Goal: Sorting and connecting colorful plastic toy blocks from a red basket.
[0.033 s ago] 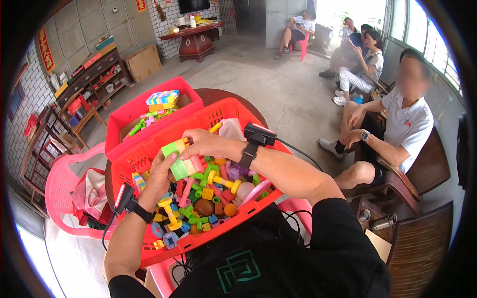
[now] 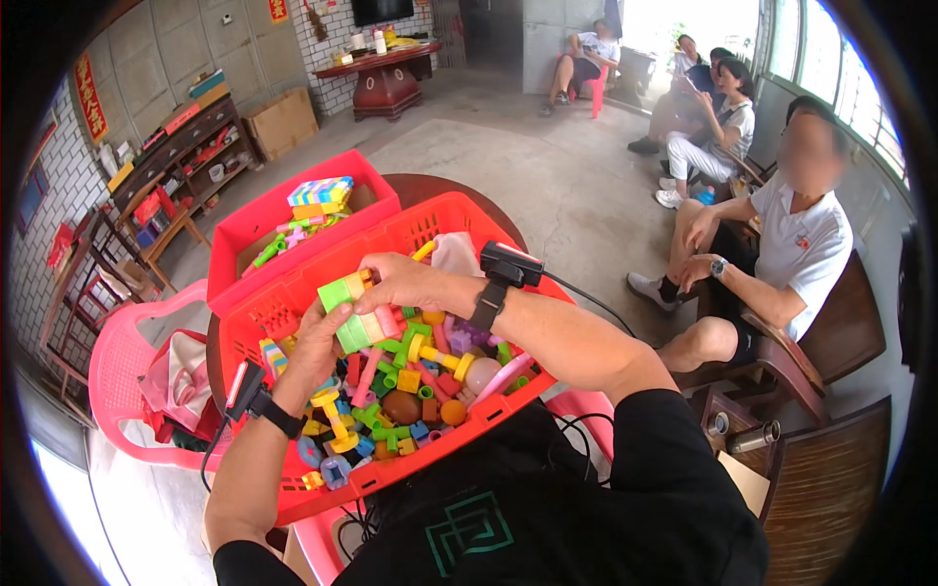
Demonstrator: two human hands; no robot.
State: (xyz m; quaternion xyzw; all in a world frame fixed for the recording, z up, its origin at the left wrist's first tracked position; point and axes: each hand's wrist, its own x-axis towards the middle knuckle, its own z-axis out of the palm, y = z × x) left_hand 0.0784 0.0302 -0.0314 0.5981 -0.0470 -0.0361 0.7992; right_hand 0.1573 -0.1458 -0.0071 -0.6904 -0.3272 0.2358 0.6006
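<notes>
The left forearm rises steeply from the lower left edge, and its hand (image 2: 315,337) stays close to the left side of a green, yellow and pink toy-block assembly (image 2: 354,334), with the thumb laid upon it. The right forearm crosses from the lower right, almost level, and its hand (image 2: 396,281) bends over the right upper part of the same assembly. Both hands are pinching this piece between them, though some fingertips are hidden. The assembly is above the red plastic basket (image 2: 381,477), which is full of small colourful toy pieces (image 2: 367,379). Behind the basket is a pink-red box (image 2: 239,280) with a stack of striped blocks (image 2: 320,193) inside. Under these one sees the dark edge of a round table (image 2: 506,225). At left stands a pink plastic chair (image 2: 117,381); beyond, on the grey floor (image 2: 459,156), is a cardboard box (image 2: 283,122). Several people sit along the right wall.
</notes>
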